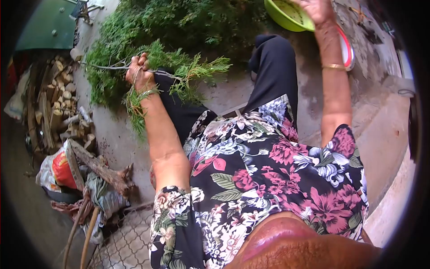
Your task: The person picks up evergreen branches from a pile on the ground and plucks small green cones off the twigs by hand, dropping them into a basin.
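My left hand (140, 74) is closed around the woody stem of a green conifer sprig (197, 74). The bare end of the stem sticks out to the left, and its scaly leaves spread right over my knee. More of its leaves hang down beside my wrist. At the top right, my right hand (316, 10) is raised by the rim of a lime-green basin (286, 18). Its thumb side looks spread, while the fingertips are cut off by the frame's upper edge. Small bits lie inside the basin.
A large heap of green conifer branches (179, 22) lies in front of my knees. Split firewood (58, 96) is stacked at the left, with bags (60, 168) and a thick log (101, 168) nearer me. A red-and-white rim (347, 49) shows behind my right forearm.
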`<state>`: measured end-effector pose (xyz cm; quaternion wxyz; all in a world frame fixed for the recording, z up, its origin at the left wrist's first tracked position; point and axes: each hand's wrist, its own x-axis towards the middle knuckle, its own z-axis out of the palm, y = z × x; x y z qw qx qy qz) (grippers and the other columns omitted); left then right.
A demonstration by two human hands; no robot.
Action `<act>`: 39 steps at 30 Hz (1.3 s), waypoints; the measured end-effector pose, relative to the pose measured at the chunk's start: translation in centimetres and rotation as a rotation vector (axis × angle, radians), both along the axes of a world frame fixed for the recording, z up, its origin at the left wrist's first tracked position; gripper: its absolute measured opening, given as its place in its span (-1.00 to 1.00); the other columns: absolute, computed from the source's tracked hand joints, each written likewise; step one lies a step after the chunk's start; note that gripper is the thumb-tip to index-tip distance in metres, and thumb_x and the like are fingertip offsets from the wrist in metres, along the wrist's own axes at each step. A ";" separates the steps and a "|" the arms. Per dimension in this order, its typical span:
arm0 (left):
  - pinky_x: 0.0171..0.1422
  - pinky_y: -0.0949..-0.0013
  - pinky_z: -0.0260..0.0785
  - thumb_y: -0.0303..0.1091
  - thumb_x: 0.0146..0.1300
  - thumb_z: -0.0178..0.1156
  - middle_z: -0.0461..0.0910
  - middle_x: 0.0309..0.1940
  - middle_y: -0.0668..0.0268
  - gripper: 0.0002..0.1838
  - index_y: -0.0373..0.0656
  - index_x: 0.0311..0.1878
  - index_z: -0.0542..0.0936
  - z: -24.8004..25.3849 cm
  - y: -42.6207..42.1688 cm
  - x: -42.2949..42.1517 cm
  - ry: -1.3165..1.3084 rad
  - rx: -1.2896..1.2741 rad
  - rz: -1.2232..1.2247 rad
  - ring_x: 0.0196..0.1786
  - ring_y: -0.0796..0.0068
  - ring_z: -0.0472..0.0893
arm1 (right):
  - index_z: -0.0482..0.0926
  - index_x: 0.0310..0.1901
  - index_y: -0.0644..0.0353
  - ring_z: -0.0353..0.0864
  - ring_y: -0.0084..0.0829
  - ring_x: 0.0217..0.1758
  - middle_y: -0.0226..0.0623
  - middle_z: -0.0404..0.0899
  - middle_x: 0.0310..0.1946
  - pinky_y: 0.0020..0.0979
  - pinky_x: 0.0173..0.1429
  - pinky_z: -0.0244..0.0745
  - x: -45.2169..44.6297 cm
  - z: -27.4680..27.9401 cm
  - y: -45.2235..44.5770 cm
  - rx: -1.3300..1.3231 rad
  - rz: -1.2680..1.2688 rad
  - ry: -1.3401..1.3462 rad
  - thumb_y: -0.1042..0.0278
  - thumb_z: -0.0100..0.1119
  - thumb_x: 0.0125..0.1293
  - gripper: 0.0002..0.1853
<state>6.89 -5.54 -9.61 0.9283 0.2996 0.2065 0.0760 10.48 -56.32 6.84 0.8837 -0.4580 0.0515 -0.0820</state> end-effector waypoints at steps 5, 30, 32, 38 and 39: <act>-0.65 0.62 0.13 -0.33 0.39 -0.05 0.48 -0.32 -0.15 -0.78 -0.34 -0.25 0.34 1.5 -0.6 -0.8 0.019 -0.067 0.127 -0.60 0.60 0.32 | 0.44 -0.14 0.45 0.57 -0.10 -0.08 0.05 0.55 -0.21 -0.18 0.05 0.51 -0.1 -2.4 -1.8 -0.006 0.169 0.025 0.32 0.04 0.27 -0.70; -0.59 0.66 0.20 -0.28 0.45 -0.15 0.33 -0.13 0.14 -0.73 -0.35 -0.04 0.30 10.6 3.4 -9.7 -0.651 -0.477 -0.355 -0.59 0.74 0.31 | 0.48 -0.23 0.38 0.63 -0.27 -0.31 -0.06 0.58 -0.34 -0.36 -0.23 0.59 -14.2 -13.8 15.3 0.031 0.586 0.692 0.34 0.16 0.24 -0.77; -0.65 0.70 0.14 -0.30 0.44 -0.13 0.32 -0.14 0.11 -0.73 -0.38 -0.07 0.35 11.6 3.8 -10.1 -0.574 -0.376 -0.263 -0.62 0.75 0.28 | 0.48 -0.23 0.38 0.64 -0.28 -0.32 -0.07 0.58 -0.35 -0.36 -0.24 0.59 -14.4 -13.6 15.2 0.018 0.575 0.697 0.35 0.15 0.24 -0.77; -0.70 0.65 0.05 -0.30 0.41 -0.06 0.48 -0.20 0.02 -0.72 -0.37 -0.09 0.47 17.9 5.4 -9.5 -0.479 0.135 -0.468 -0.69 0.75 0.19 | 0.53 -0.19 0.34 0.64 -0.35 -0.28 -0.14 0.61 -0.33 -0.46 -0.22 0.56 -15.0 -12.6 15.3 -0.078 0.615 0.613 0.30 0.15 0.26 -0.76; -0.70 0.65 0.05 -0.30 0.41 -0.06 0.48 -0.20 0.02 -0.72 -0.37 -0.09 0.47 19.5 5.0 -9.1 -0.481 0.133 -0.470 -0.69 0.75 0.19 | 0.53 -0.19 0.32 0.64 -0.40 -0.29 -0.18 0.61 -0.33 -0.49 -0.22 0.55 -14.9 -12.0 15.6 -0.141 0.632 0.584 0.29 0.16 0.27 -0.76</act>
